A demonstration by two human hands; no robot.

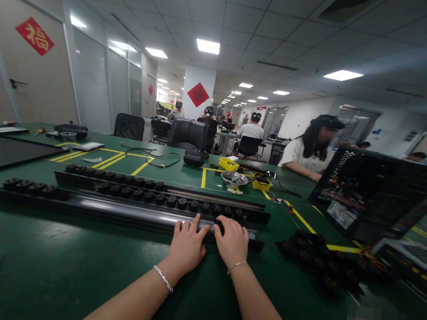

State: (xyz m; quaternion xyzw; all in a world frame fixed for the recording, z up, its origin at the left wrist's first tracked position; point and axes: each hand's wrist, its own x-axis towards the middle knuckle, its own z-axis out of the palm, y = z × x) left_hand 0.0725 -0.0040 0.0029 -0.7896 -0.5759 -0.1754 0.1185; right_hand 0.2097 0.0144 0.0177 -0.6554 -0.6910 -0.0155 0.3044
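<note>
Black rail (122, 213): lay along green surface (56, 265), nearest of three. Left hand (186, 245) and right hand (231, 242) rested flat on it, fingers spread, apparently gripping nothing. Risk: uneven pressing could skew the rail or dislodge black knobs (29, 186).

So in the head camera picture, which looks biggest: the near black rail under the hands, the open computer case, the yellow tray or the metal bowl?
1. Near black rail, the longest thing.
2. Open computer case, shorter but taller; it is cut off by the picture edge, so the order against the rail is unsure.
3. Metal bowl and yellow tray look alike, both far off.
</note>
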